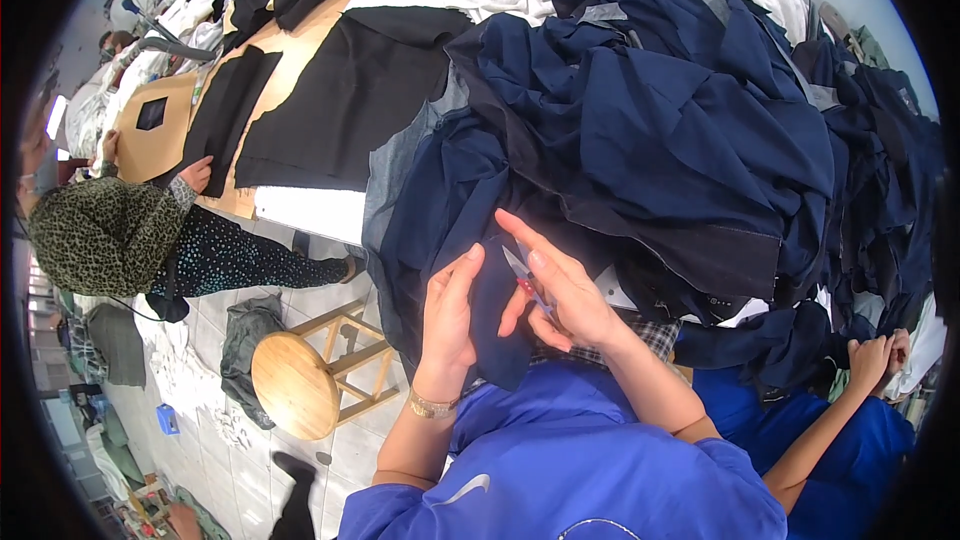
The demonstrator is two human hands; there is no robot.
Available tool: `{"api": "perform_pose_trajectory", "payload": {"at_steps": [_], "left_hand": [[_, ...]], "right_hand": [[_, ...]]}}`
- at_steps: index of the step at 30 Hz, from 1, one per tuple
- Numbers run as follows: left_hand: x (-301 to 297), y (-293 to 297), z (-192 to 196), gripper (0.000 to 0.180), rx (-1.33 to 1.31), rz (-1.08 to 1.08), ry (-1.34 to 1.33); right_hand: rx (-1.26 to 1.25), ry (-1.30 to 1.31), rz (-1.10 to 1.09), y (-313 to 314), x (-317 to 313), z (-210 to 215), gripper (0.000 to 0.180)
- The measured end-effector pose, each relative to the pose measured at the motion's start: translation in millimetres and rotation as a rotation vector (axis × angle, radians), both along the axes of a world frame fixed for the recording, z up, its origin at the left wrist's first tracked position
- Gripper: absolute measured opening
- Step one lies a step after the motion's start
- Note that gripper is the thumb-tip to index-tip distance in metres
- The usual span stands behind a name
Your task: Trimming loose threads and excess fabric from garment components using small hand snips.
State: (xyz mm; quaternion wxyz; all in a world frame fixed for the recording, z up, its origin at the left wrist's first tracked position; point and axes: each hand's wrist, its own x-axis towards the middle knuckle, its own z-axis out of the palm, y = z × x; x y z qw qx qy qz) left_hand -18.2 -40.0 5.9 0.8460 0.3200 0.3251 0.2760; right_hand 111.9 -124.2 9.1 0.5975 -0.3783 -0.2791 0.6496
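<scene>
My right hand point(572, 300) holds a small pair of thread snips point(518, 268) with a pointed metal blade and a bit of red near the grip. Its index finger stretches out past the blade. Facing it across a small gap, my left hand point(450, 310) has its fingers extended, and I see nothing held in it. Both hands are over the front of a large heap of dark navy fabric point(690, 130), close to my lap. A grey-blue lining edge point(385, 180) hangs along the heap's left side.
Black cut fabric point(350, 90) lies left of the heap on the table. A wooden stool point(295, 385) stands on the tiled floor at lower left. One person in a spotted garment point(105, 235) handles black cloth at left; another person's hands point(880, 355) are at right.
</scene>
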Motion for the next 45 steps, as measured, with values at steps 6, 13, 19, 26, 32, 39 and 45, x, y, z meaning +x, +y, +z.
{"api": "perform_pose_trajectory", "payload": {"at_steps": [6,13,19,26,32,39,45], "left_hand": [[1.2,-1.2,1.7,0.027,0.021,0.003,0.013],[1.7,-2.0,-0.3,0.026,0.049,-0.031,0.016],[5.8,-4.9,0.0,0.025,0.040,0.002,0.058],[3.1,-3.6,-2.1,0.027,0.050,-0.020,0.015],[4.5,-4.9,2.0,0.028,0.063,0.002,0.016],[3.9,-6.3,0.6,0.028,0.065,-0.003,0.024],[2.1,-2.0,4.2,0.028,0.079,-0.055,0.007]], "right_hand": [[0.003,0.013,0.015,1.0,1.6,-0.6,0.050],[-0.002,0.018,-0.001,1.8,2.0,-1.3,0.049],[0.023,0.042,-0.029,1.7,4.4,-1.9,0.049],[-0.001,0.008,0.027,-1.4,5.1,2.1,0.050],[-0.018,0.022,0.029,-0.7,5.7,2.2,0.051],[-0.009,0.011,0.012,-0.5,3.9,2.8,0.050],[-0.016,-0.042,-0.021,1.9,2.2,4.1,0.050]]}}
